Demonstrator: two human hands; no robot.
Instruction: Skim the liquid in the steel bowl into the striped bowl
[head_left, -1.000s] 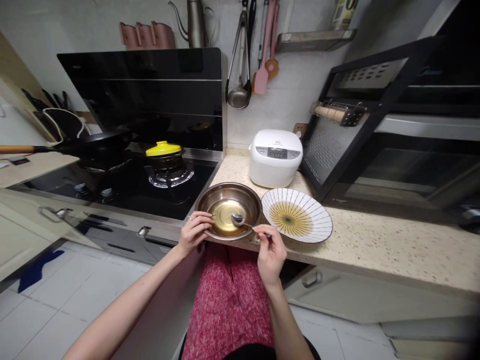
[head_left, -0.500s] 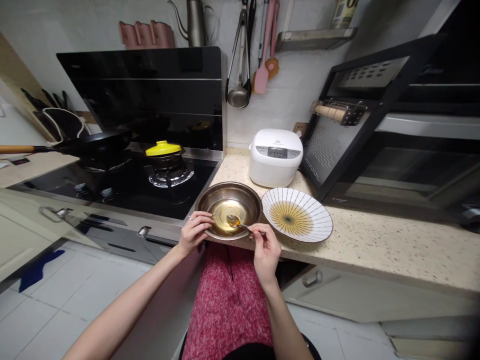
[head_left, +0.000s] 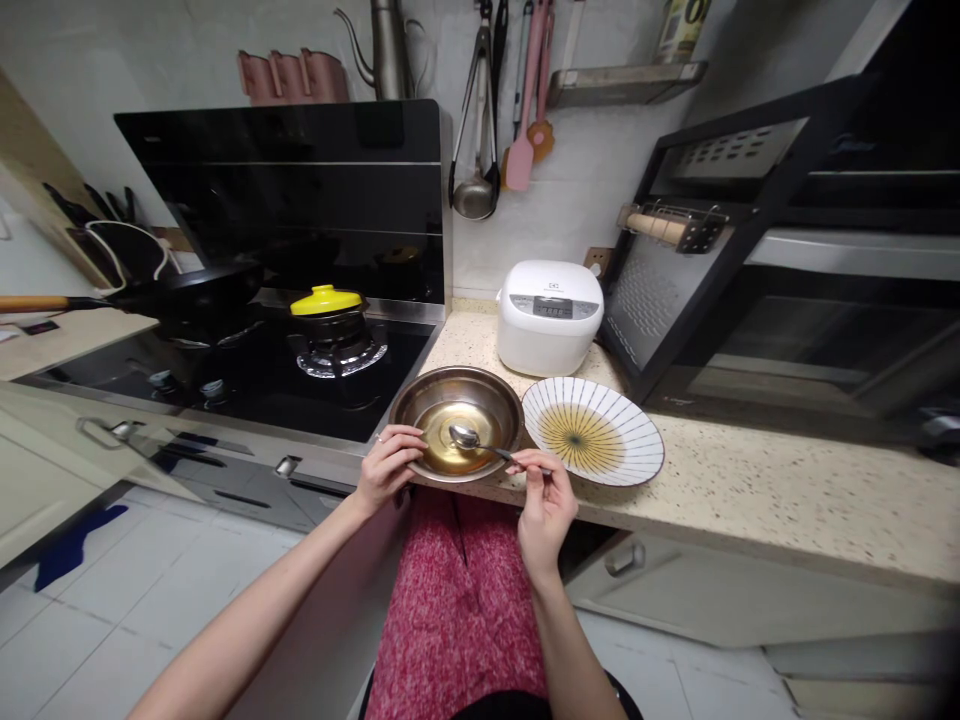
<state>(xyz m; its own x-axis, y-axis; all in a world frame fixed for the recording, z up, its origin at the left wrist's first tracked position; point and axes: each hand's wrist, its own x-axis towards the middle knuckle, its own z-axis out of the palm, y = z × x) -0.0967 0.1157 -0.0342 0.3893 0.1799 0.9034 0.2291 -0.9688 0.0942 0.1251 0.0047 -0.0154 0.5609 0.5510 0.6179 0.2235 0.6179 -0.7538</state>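
A round metal bowl (head_left: 491, 385) with clear yellowish liquid in its bottom rests at the counter's front edge. My left hand (head_left: 390, 465) grips the bowl's left rim, fingers bent over the edge and partly inside. Between the thumb and fingers of my right hand (head_left: 546, 498) is the handle of a metal spoon (head_left: 465, 437), its head over the bowl above the liquid. Whether the spoon carries any liquid I cannot make out. Close on the right stands a white plate (head_left: 646, 440) with dark radiating lines and a yellowish pool in its middle.
A white rice cooker (head_left: 551, 330) stands behind the bowl and plate. To the left, the black gas stove (head_left: 262, 375) bears a small pot with a yellow lid (head_left: 325, 300) and a wok (head_left: 199, 285). A dark oven (head_left: 810, 330) occupies the right side of the counter (head_left: 765, 480).
My right hand has shifted slightly right and lower, drawing the spoon handle along; the spoon head sits a little higher and shines silver instead of yellow. My left hand stays on the rim.
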